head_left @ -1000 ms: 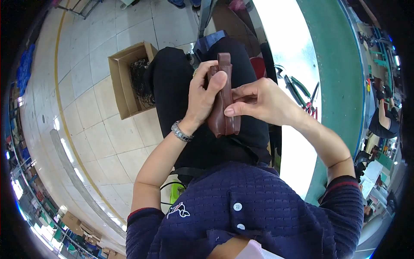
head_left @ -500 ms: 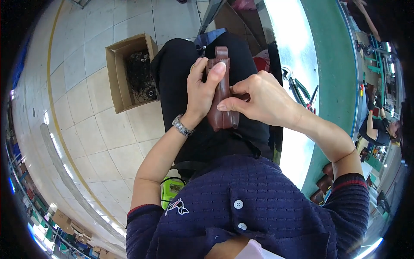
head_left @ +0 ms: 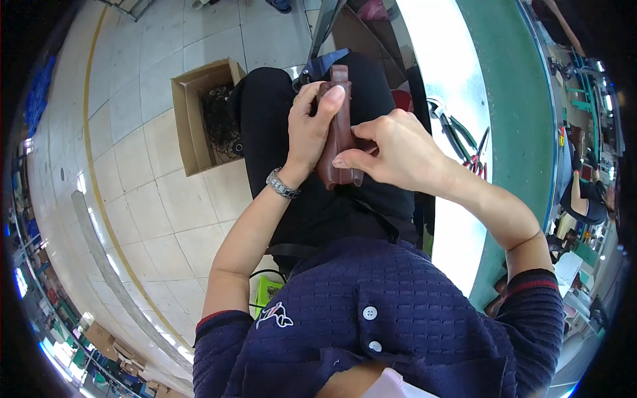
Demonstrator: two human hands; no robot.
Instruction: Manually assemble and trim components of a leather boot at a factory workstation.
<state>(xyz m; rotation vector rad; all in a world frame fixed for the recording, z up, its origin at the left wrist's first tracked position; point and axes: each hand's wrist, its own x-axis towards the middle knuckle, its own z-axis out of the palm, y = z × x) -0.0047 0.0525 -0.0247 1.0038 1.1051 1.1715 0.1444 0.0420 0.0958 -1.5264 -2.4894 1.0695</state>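
Observation:
A brown leather sheath with a loop at its far end is held upright above my lap, its stitched edge showing. My left hand is wrapped round its upper left side, the thumb pressed on the front near the loop. My right hand is closed at the sheath's right edge, thumb on the lower front and forefinger at the side. The other right fingers are curled under and partly hidden. What lies between the right fingertips, apart from the leather edge, cannot be made out.
At the left on the tiled floor stands an open cardboard box with dark tangled material inside. Pliers and other hand tools lie on the shiny bench top at the right, beside a green surface. Another person is farther right.
The sheath's lower end sits slightly farther from my body and looks a little more tilted. Both hands keep nearly the same hold. The view has shifted slightly.

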